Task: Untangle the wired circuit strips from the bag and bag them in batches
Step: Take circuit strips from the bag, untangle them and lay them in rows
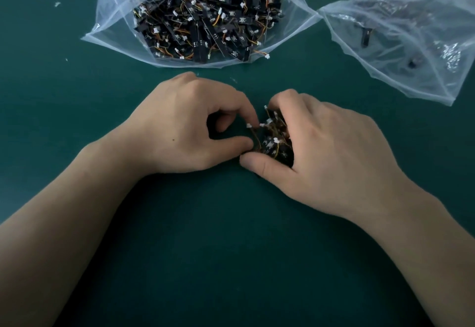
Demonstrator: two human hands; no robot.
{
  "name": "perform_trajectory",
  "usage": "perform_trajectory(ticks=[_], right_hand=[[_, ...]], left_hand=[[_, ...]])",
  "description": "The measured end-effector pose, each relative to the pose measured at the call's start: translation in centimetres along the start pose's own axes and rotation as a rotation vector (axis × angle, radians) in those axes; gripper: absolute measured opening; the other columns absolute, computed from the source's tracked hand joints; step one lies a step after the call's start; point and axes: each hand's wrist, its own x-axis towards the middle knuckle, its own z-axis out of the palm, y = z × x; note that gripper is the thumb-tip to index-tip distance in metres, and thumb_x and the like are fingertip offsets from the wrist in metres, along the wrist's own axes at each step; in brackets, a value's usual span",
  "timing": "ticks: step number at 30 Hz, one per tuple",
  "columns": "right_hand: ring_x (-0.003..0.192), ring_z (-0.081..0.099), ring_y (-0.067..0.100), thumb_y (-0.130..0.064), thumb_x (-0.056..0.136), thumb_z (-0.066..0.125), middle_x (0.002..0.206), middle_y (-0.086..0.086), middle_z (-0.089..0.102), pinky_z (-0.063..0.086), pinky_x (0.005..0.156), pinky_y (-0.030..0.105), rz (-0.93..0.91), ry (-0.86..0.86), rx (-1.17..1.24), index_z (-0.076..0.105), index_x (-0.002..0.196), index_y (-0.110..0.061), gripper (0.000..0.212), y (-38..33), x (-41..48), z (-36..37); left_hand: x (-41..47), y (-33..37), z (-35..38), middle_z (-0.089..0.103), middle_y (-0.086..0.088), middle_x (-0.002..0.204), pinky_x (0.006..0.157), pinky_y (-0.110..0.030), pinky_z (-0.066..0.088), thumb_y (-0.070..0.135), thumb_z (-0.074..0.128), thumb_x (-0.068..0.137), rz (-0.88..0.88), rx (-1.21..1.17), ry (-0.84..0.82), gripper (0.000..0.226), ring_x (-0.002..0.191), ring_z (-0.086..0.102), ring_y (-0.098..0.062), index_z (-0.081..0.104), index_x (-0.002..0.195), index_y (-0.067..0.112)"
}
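Both bare forearms reach in over the green table. The right hand cups a small clump of circuit strips, thumb and fingers closed around it, while the left hand pinches a wire at the clump's edge (a white connector shows by the fingertip). Beyond, the large open bag holds a tangled heap of strips. To its right lies a second clear bag, holding only a few dark pieces.
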Motion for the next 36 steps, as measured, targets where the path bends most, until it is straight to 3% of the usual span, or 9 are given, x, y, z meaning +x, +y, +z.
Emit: perform_trajectory(ticks=[6,10,12,14,17,23,30,34,36], right_hand=[[0.093,0.057,0.017,-0.067,0.097,0.039,0.108,-0.008,0.051,0.039,0.062,0.032,-0.071,-0.026,0.16,0.055,0.132,-0.031,0.052,1.3,0.3,0.3],[0.099,0.057,0.013,-0.078,0.093,0.039,0.118,-0.009,0.047,0.046,0.068,0.036,-0.014,0.022,0.327,0.044,0.144,-0.031,0.07,1.9,0.3,-0.2],[0.08,0.057,0.02,-0.093,0.085,0.03,0.097,-0.009,0.052,0.037,0.059,0.034,0.11,0.119,0.205,0.044,0.136,-0.024,0.088,1.8,0.3,-0.7],[0.056,0.043,0.025,-0.105,0.074,0.022,0.064,-0.008,0.043,0.023,0.052,0.031,0.22,0.119,0.026,0.047,0.124,-0.019,0.103,1.5,0.3,-1.0],[0.052,0.035,0.026,-0.11,0.064,0.019,0.056,-0.007,0.027,0.022,0.052,0.033,0.225,0.045,-0.078,0.05,0.119,-0.018,0.111,0.6,0.3,-0.6],[0.067,0.066,0.03,-0.093,0.082,0.031,0.079,-0.009,0.066,0.035,0.051,0.034,0.058,0.075,0.043,0.048,0.112,-0.028,0.073,-0.1,0.8,0.4],[0.069,0.046,0.02,-0.069,0.096,0.045,0.092,-0.009,0.056,0.027,0.052,0.03,0.058,0.122,0.105,0.054,0.112,-0.035,0.039,0.5,0.6,1.0],[0.078,0.041,0.011,-0.061,0.098,0.049,0.099,-0.011,0.049,0.033,0.055,0.03,0.028,0.084,0.164,0.058,0.12,-0.037,0.034,1.0,1.1,1.0],[0.082,0.044,0.01,-0.063,0.097,0.047,0.103,-0.011,0.047,0.037,0.057,0.031,0.008,0.072,0.184,0.057,0.13,-0.039,0.042,1.1,1.1,0.9]], left_hand=[[0.2,-0.3,0.0,0.058,0.008,0.068,0.068,-0.041,0.048,0.038,0.073,0.087,-0.003,-0.05,-0.005,0.02,0.066,0.058,-0.016,0.079,0.106,0.035],[-0.1,-0.5,0.1,0.06,0.01,0.07,0.06,-0.031,0.041,0.039,0.075,0.083,-0.05,-0.073,0.047,0.022,0.06,0.055,-0.011,0.07,0.104,0.036],[-0.2,-0.5,0.2,0.06,0.011,0.073,0.06,-0.028,0.038,0.041,0.076,0.082,-0.058,-0.072,0.064,0.033,0.061,0.054,-0.008,0.065,0.113,0.037],[-0.1,-0.5,0.3,0.059,0.012,0.073,0.061,-0.027,0.038,0.044,0.075,0.083,-0.06,-0.039,0.069,0.04,0.062,0.054,-0.006,0.065,0.122,0.039],[0.0,-0.5,0.6,0.056,0.012,0.069,0.063,-0.028,0.04,0.05,0.07,0.086,-0.069,0.024,0.078,0.046,0.066,0.056,-0.006,0.066,0.131,0.04],[0.3,-0.3,0.6,0.051,0.01,0.064,0.061,-0.031,0.041,0.048,0.066,0.092,-0.044,0.042,0.071,0.031,0.065,0.054,-0.013,0.072,0.122,0.046],[0.2,-0.1,0.3,0.053,0.007,0.064,0.061,-0.029,0.04,0.041,0.068,0.089,-0.066,0.014,0.043,0.017,0.063,0.053,-0.018,0.072,0.106,0.04],[0.0,0.1,0.5,0.056,0.01,0.07,0.063,-0.033,0.044,0.041,0.068,0.084,-0.116,-0.009,0.089,0.045,0.064,0.054,-0.013,0.056,0.126,0.031],[0.0,0.2,0.6,0.054,0.01,0.068,0.063,-0.035,0.046,0.042,0.065,0.085,-0.121,0.029,0.096,0.049,0.064,0.055,-0.011,0.06,0.132,0.03]])
